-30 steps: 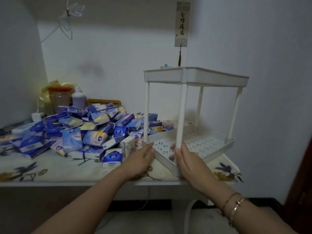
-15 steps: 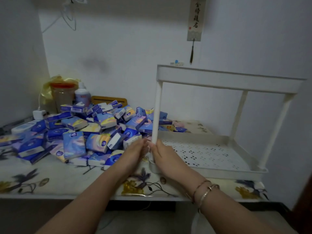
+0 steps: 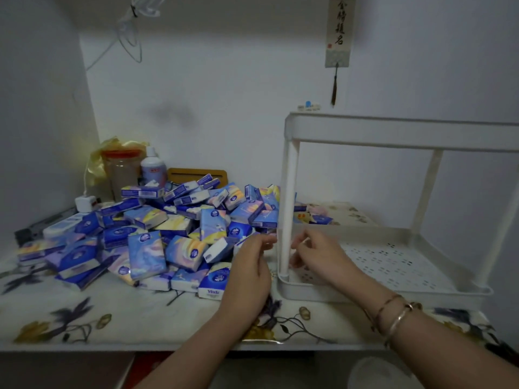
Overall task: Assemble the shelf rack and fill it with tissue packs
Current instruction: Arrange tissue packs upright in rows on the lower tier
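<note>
A white two-tier shelf rack (image 3: 398,133) stands upright on the table at the right, its perforated lower tray (image 3: 393,265) bare. A big heap of blue tissue packs (image 3: 157,228) covers the table's left and middle. My left hand (image 3: 250,270) hovers just left of the rack's front left post (image 3: 286,209), fingers loosely curled and holding nothing. My right hand (image 3: 317,254) hangs just right of the same post over the lower tray, fingers relaxed and apart from the post.
The table (image 3: 118,318) has a flower-patterned cover. A jar with a red lid (image 3: 120,169), a white bottle (image 3: 153,167), a wooden tray (image 3: 196,175) and a white plug (image 3: 84,203) stand behind the heap. A scroll (image 3: 338,32) hangs on the wall.
The rack went from tilted on a corner to standing flat and squared to the table edge. Both hands let go of its front left corner and drew slightly apart.
</note>
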`<state>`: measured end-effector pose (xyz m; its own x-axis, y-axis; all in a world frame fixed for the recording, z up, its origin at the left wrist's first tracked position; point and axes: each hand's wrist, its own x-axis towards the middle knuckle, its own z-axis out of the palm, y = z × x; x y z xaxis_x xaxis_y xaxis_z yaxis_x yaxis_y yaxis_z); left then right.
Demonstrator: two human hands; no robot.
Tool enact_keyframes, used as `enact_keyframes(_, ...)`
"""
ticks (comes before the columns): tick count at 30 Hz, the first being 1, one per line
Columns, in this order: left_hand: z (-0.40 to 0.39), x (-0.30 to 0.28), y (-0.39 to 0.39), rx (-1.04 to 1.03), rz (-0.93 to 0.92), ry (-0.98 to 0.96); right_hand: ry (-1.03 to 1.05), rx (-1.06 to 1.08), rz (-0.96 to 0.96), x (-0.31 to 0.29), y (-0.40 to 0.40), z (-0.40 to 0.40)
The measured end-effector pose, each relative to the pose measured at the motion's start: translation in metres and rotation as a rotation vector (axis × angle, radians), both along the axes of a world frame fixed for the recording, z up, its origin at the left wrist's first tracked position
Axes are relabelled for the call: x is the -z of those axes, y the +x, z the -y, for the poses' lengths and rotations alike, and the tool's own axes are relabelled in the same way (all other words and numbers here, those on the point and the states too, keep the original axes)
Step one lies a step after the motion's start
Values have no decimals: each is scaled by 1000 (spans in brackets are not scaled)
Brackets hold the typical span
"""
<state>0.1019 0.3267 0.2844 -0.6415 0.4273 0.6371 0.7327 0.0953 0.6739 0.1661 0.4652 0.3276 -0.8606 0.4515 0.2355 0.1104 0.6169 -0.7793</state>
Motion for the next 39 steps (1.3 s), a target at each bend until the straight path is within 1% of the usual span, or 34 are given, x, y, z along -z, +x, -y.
enact_keyframes(3,2,-5,2,-215,-140,8,217,-37,10,-9,-19,-18)
enact_keyframes(4,3,-5,1,-302,-151,-10,292,-54,-7,-12,-26,-22)
enact_keyframes(6,3,-6,-1,-429,-86,-45,389,-97,-47,-20,-40,-28)
enact_keyframes(7,3,-6,-2,-463,-42,-55,387,-137,-52,-24,-46,-28)
enact_keyframes(11,1,-3,-3,-480,-15,-23,383,-386,45,-34,-63,-20)
enact_keyframes(14,3,-1,-10,-450,9,55,489,-547,150,-30,-80,-15)
enact_keyframes(16,3,0,-11,-441,7,63,566,-563,221,-26,-90,-14)
enact_keyframes(18,5,-2,-12,-474,6,-14,593,-536,207,-21,-97,-16)
enact_keyframes(20,9,-6,-21,-528,66,-94,585,-516,175,-18,-102,-19)
enact_keyframes(22,16,-14,-36,-539,135,-143,492,-539,148,-16,-105,-23)
enact_keyframes(25,25,-30,-54,-475,221,-173,270,-544,64,-17,-104,-24)
enact_keyframes(27,26,-39,-60,-428,243,-180,186,-508,29,-17,-99,-24)
enact_keyframes(29,26,-45,-65,-393,246,-98,108,-473,-11,-10,-96,-25)
enact_keyframes(32,22,-53,-69,-311,324,102,-146,-424,-110,-3,-94,-24)
enact_keyframes(34,10,-59,-71,-191,451,223,-274,-388,-186,-4,-97,-25)
enact_keyframes(36,-7,-65,-72,-56,594,336,-333,-339,-305,-6,-98,-26)
enact_keyframes(38,-24,-69,-75,-17,616,360,-408,-266,-415,-6,-101,-28)
enact_keyframes(39,-31,-69,-76,-10,580,330,-432,-230,-448,-5,-103,-30)
